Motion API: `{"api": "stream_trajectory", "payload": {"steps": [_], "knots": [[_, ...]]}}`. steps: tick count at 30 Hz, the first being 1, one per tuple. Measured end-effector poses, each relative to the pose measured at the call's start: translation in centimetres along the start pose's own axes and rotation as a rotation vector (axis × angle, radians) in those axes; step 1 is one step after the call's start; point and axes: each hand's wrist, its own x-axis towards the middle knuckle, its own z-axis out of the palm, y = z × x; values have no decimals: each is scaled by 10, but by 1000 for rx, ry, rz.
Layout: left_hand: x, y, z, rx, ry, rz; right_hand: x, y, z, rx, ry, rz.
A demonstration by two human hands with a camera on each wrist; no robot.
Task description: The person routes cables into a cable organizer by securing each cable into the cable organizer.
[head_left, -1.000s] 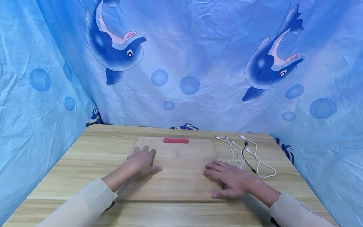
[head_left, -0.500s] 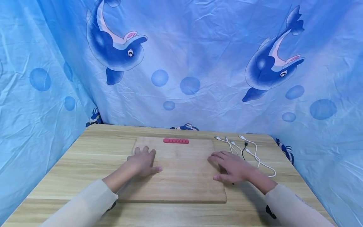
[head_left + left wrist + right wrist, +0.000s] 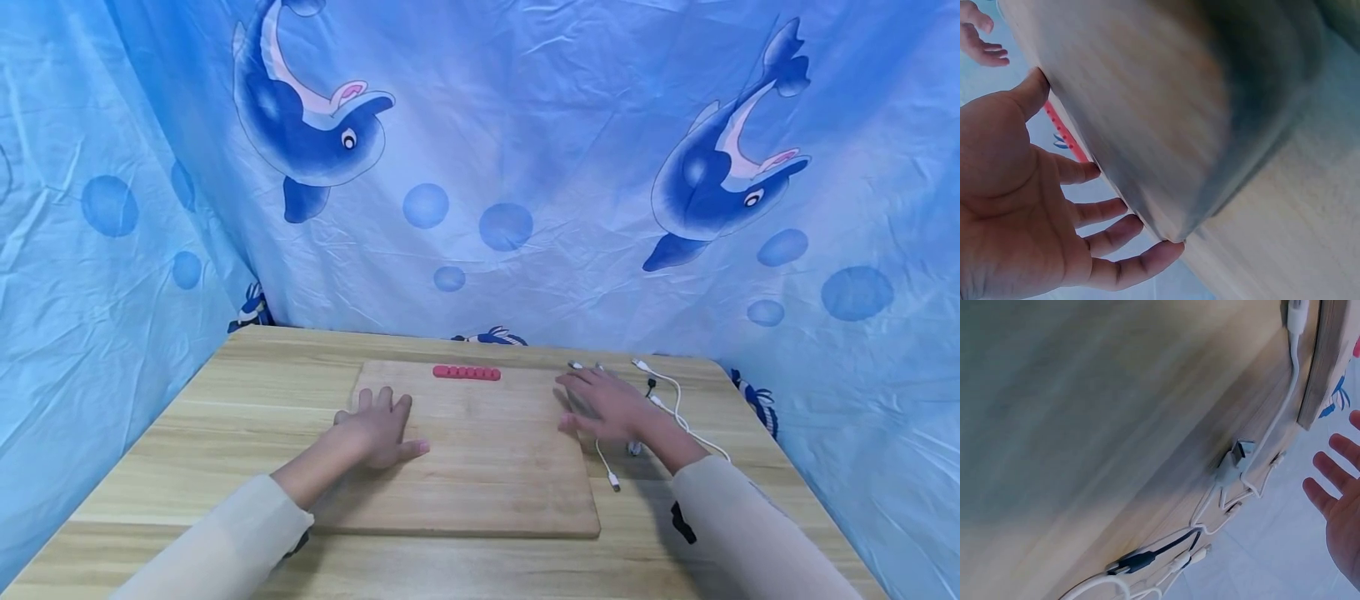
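My left hand (image 3: 381, 429) lies with spread fingers on the left part of a wooden board (image 3: 480, 483); in the left wrist view its fingertips (image 3: 1163, 251) touch the board's surface. Over the board's right edge is my right hand (image 3: 609, 407), fingers extended and holding nothing. Beneath and beside it lie several white USB cables (image 3: 678, 404) and a short black cable (image 3: 1141, 560), partly hidden by the hand in the head view. The right wrist view shows a white USB plug (image 3: 1232, 464) apart from the right fingers. A red notched strip (image 3: 467, 372), resembling a cable holder, sits at the board's far edge.
The board lies on a wood-grain table (image 3: 247, 400). Blue curtains (image 3: 480, 125) printed with dolphins hang behind and at both sides. Bare tabletop shows left of the board and along the front edge.
The right hand has moved away from me along the board's right edge, now over the cables' far plugs, uncovering a white plug nearer me. The left hand has stayed put.
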Motion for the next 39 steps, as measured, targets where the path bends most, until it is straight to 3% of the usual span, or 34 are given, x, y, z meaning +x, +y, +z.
{"api": "stream_trajectory", "payload": {"steps": [6, 14, 21, 26, 35, 39], "knots": [[6, -6, 8, 10, -10, -12, 14, 2, -1, 4, -7, 37], [0, -4, 2, 17, -13, 0, 30, 5, 0, 21, 14, 98], [1, -4, 3, 16, -19, 2, 40, 20, 4, 70, 111, 129], [1, -5, 5, 11, -16, 3, 43, 29, 7, 129, 169, 165], [0, -5, 4, 24, -1, 18, 40, 34, 16, 239, 144, 312], [0, -5, 4, 52, 36, 42, 41, 35, 22, 235, 161, 330]]}}
